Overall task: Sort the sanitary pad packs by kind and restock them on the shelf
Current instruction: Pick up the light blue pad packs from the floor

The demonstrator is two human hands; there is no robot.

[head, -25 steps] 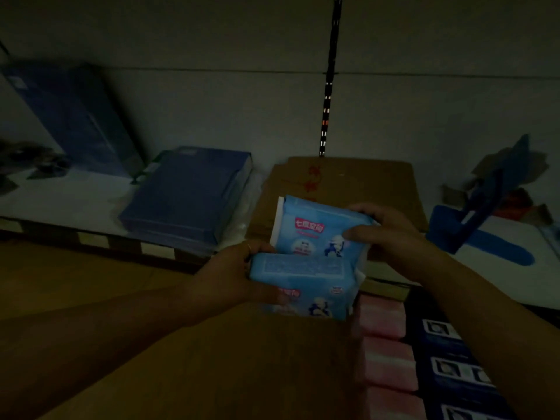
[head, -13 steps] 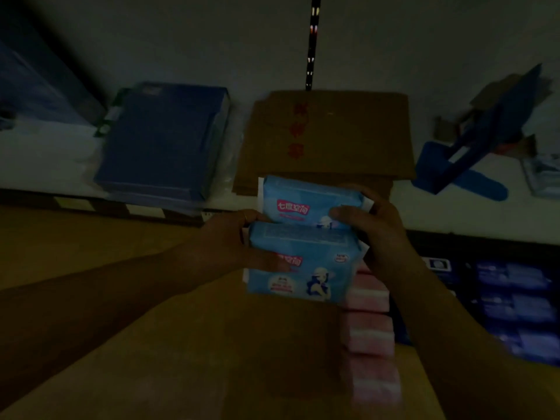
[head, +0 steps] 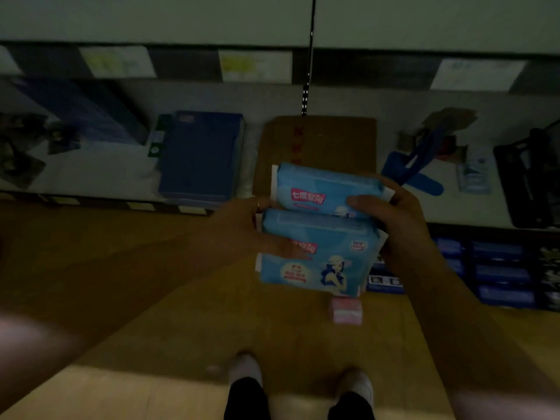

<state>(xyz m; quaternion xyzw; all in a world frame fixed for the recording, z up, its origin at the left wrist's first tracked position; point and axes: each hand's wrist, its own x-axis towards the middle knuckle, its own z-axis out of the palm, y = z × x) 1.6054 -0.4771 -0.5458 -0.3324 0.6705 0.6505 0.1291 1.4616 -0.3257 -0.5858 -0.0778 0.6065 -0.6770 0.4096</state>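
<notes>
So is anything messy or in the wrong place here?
A pink pack lies alone on the brown floor just below the two light-blue packs that the left hand and right hand hold. It looks stray, apart from the dark-blue packs at right.

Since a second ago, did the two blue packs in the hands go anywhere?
No, hardly: the blue packs still overlap the cardboard sheet's near edge; only the view tipped down.
</notes>
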